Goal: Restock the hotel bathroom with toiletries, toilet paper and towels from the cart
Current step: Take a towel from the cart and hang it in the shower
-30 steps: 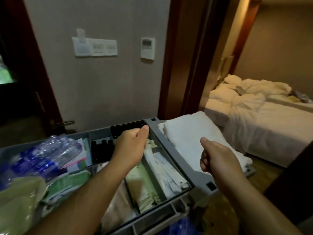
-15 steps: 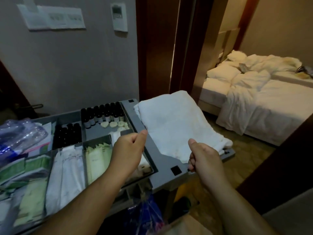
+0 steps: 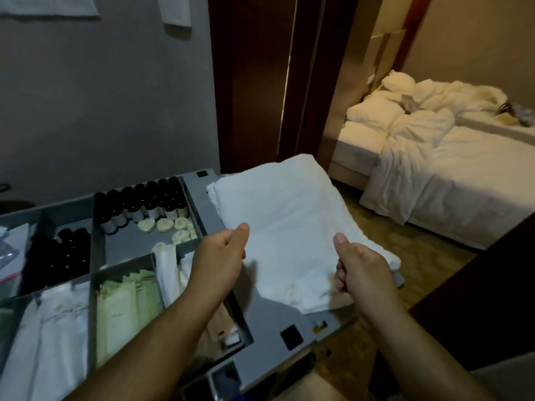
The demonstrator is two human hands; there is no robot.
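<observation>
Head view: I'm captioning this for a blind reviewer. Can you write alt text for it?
The left hand and right hand, both curled, sit at the near edges of a folded white towel on a grey cart; whether they grip it is unclear. Its compartments hold dark bottles, soaps and sachets; an unmade bed is in the room beyond.

Cart top [image 3: 269, 322]: the towel stack [image 3: 289, 221] lies on its right end. Left of the stack, the rear compartment holds a row of bottles [image 3: 142, 204] at the back with soaps [image 3: 168, 225] just before them, a second group of bottles [image 3: 58, 256] sits in the compartment further left, and sachets [image 3: 127, 311] and packets [image 3: 55, 328] fill the front compartments. Left hand [image 3: 217, 261] over the stack's left edge, right hand [image 3: 362, 267] over its near right part; wall [image 3: 101, 111] behind the cart, door frame [image 3: 249, 82] right of the wall, bed [image 3: 448, 169] beyond the doorway, well apart from the cart.
</observation>
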